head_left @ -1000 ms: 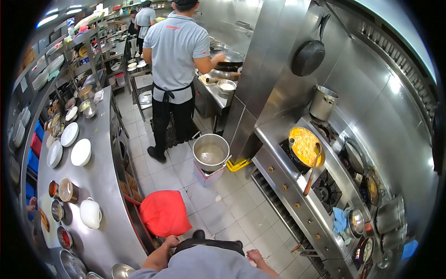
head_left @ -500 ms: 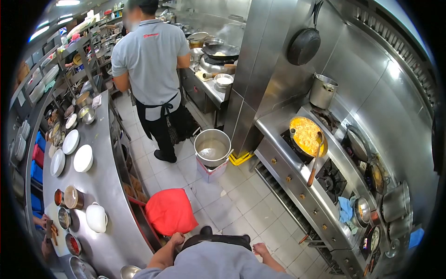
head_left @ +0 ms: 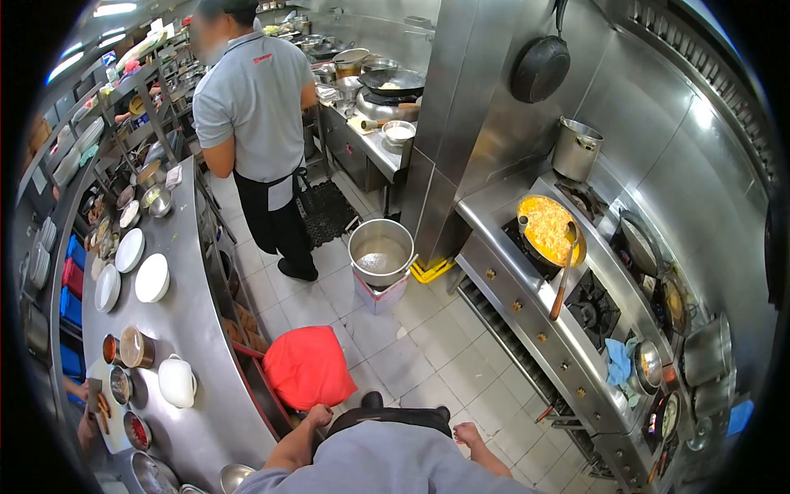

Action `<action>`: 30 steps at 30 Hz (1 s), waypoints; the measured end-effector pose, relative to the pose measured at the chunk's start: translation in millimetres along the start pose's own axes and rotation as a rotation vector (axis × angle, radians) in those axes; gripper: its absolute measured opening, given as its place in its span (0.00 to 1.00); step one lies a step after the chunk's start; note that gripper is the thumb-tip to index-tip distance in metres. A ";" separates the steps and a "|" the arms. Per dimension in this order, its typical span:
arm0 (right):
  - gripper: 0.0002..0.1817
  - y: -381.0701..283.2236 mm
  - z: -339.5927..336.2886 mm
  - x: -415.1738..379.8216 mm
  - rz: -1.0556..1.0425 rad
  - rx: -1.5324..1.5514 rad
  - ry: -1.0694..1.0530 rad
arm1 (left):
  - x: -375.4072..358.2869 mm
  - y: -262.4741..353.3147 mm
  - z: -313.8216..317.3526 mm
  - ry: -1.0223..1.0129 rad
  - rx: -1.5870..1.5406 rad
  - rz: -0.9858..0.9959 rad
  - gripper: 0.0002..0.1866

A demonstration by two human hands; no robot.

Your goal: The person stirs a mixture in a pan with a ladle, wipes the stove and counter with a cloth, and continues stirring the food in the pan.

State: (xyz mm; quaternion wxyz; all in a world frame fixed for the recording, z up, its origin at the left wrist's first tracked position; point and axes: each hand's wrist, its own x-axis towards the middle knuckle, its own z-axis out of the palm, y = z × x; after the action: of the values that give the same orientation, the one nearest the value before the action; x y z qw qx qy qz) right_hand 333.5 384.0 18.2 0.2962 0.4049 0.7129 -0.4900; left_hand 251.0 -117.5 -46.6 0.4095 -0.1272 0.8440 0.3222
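Note:
My left hand (head_left: 319, 416) hangs low at my side with its fingers curled in, close to the lower edge of a bulging red cover (head_left: 308, 367). Nothing shows in that hand. On my other side, my right hand (head_left: 467, 434) hangs over the tiled floor (head_left: 428, 375), fingers bent inward and nothing visible in them. To the right, a pan of yellow-orange food (head_left: 545, 228) sits on the stove (head_left: 527, 306). A wooden-handled ladle (head_left: 560, 290) rests in it, its handle jutting over the front edge.
A large pot (head_left: 380, 247) stands on a box in the aisle. Beyond it, a person in a grey shirt (head_left: 259, 107) stands facing away. On the left counter (head_left: 197, 329) are white plates (head_left: 152, 278) and a lidded white pot (head_left: 176, 381). Another person's hand (head_left: 78, 390) holds a cleaver there.
The view has shifted slightly. The person in grey has turned and leaned a little to the left. Both my hands stay low at my sides; the pan and ladle have not moved on the stove.

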 end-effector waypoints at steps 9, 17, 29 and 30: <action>0.10 5.4 2.6 2.8 -0.002 -0.019 -0.012 | -1.8 -2.1 -1.1 -0.021 0.033 0.023 0.16; 0.12 14.0 8.4 5.0 0.014 -0.070 0.043 | 0.9 1.0 -2.8 -0.019 -0.011 -0.039 0.15; 0.14 28.1 6.8 -10.3 0.028 0.048 0.073 | -13.7 47.5 -28.7 -0.060 0.063 0.134 0.11; 0.14 31.2 7.1 -11.4 0.026 0.049 0.075 | -7.1 46.0 -27.7 -0.075 0.037 0.112 0.11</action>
State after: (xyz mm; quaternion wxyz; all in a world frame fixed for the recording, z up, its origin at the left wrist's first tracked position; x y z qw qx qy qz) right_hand 366.4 380.1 10.7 0.2657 0.4393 0.7060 -0.4879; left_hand 216.6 -100.9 -8.2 0.4245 -0.0602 0.8395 0.3337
